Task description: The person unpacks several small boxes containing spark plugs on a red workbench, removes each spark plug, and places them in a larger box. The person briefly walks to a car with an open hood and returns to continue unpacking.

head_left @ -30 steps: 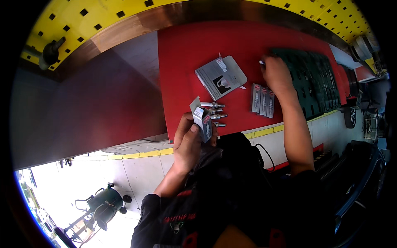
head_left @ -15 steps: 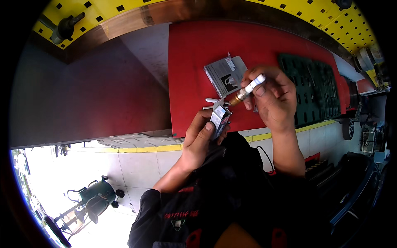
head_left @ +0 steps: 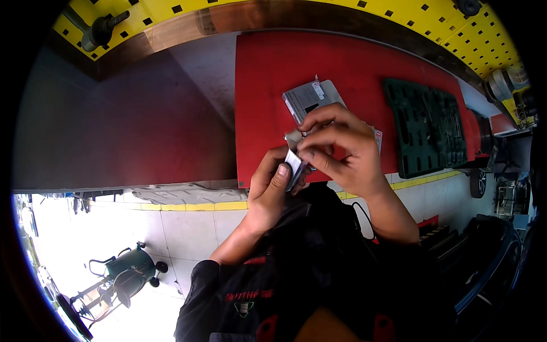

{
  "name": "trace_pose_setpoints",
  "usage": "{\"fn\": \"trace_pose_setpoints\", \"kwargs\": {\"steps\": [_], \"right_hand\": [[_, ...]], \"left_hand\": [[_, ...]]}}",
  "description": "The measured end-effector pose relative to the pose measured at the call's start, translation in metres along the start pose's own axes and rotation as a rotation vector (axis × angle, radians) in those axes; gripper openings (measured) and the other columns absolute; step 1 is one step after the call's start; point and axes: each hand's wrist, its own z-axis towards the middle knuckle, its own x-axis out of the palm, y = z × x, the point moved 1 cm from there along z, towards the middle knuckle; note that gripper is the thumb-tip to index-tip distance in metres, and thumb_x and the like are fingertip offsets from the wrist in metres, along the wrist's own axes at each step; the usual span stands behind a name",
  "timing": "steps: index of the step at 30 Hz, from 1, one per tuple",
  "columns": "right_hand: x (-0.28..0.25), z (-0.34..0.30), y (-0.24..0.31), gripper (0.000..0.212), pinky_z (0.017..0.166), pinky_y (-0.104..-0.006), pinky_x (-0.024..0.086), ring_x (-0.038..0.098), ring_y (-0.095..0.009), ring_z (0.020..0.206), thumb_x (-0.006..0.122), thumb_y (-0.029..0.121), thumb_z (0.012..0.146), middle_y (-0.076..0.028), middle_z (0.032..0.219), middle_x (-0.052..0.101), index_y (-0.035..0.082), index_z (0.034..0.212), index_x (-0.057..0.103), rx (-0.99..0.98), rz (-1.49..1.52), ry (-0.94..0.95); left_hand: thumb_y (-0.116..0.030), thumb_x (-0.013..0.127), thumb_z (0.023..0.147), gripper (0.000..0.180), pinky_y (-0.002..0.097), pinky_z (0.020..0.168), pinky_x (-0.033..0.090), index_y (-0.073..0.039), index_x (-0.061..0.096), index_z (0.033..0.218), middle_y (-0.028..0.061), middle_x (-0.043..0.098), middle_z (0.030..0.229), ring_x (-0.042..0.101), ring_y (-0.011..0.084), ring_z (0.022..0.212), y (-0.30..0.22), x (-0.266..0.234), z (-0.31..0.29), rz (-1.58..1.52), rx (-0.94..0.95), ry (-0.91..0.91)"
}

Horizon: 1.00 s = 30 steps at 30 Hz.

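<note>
Two hands meet over the red bench mat (head_left: 268,85). Left hand (head_left: 268,188) pinches a small white-and-grey cardboard box (head_left: 294,165) between thumb and fingers; right hand (head_left: 342,151) curls its fingertips onto the box's top. Best kept steady and gripped near the flap. Beyond the fingers lies a grey flat packet (head_left: 310,98).

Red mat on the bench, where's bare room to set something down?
The red mat is bare along its left side and its far strip. It is crowded between the grey box and the green tool tray, where the left hand and right hand work.
</note>
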Motion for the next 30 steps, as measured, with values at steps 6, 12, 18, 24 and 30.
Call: {"fn": "trace_pose_setpoints", "kwargs": {"steps": [6,12,18,24,30], "right_hand": [[-0.005,-0.004,-0.008,0.022,0.073,-0.0264,0.057,0.066,-0.011,0.092,0.078,0.013,0.099,-0.011,0.118,0.067,0.001,0.118,0.076,0.129,0.279,-0.168],[0.004,0.002,-0.010,0.013,0.076,-0.0289,0.060,0.072,-0.016,0.094,0.074,0.001,0.099,-0.009,0.105,0.074,0.000,0.112,0.079,0.135,0.243,0.036],[0.010,-0.003,-0.011,0.018,0.079,-0.0302,0.062,0.074,-0.020,0.096,0.079,0.001,0.094,-0.010,0.107,0.074,0.000,0.112,0.081,-0.007,0.097,0.025],[0.010,-0.007,-0.012,0.024,0.081,-0.0321,0.061,0.073,-0.022,0.102,0.080,0.002,0.092,-0.011,0.116,0.072,0.002,0.116,0.081,-0.023,0.047,0.059],[0.008,-0.009,-0.010,0.033,0.078,-0.0331,0.061,0.070,-0.025,0.102,0.080,-0.001,0.088,-0.015,0.122,0.070,0.000,0.121,0.080,-0.206,-0.221,0.118]], "left_hand": [[-0.036,0.049,0.117,0.039,0.0268,0.081,0.052,-0.001,0.056,0.135,0.0093,0.068,0.112,0.062,0.0111,0.092,-0.006,-0.005,0.002,-0.037,-0.068,-0.002],[-0.035,0.049,0.117,0.038,0.0250,0.076,0.051,-0.002,0.058,0.132,0.0080,0.069,0.107,0.065,0.0110,0.092,-0.004,-0.010,0.000,-0.061,-0.098,0.025],[-0.034,0.048,0.117,0.037,0.0235,0.070,0.048,-0.002,0.059,0.133,0.0068,0.069,0.104,0.063,0.0094,0.089,-0.002,-0.010,0.001,-0.061,-0.076,-0.023],[-0.033,0.048,0.117,0.036,0.0234,0.070,0.047,-0.003,0.059,0.134,0.0062,0.069,0.104,0.061,0.0086,0.087,-0.007,-0.007,0.002,-0.073,-0.088,-0.083],[-0.033,0.050,0.116,0.037,0.0240,0.070,0.048,-0.002,0.059,0.134,0.0055,0.068,0.108,0.064,0.0110,0.090,-0.005,-0.011,0.004,-0.045,-0.090,-0.105]]}}
